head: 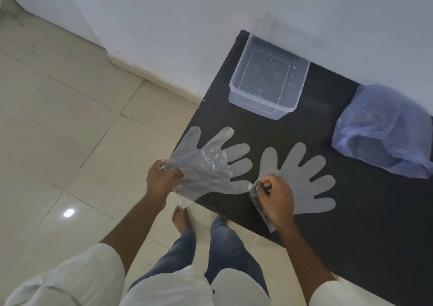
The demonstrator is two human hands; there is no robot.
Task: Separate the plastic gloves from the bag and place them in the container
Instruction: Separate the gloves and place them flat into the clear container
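Two clear plastic gloves lie flat on the black table [351,212], fingers spread to the right. My left hand [162,176] pinches the cuff of the left glove [210,165] at the table's left edge. My right hand [277,196] is closed on the cuff of the right glove [304,176], which is bunched under my fingers. An empty clear container [269,78] stands at the back of the table against the wall. A bluish plastic bag [384,129] lies crumpled at the far right.
The table's left and front edges drop to a tiled floor [70,141]. A white wall [210,12] runs behind the table. My legs and bare feet stand just in front of the table's corner.
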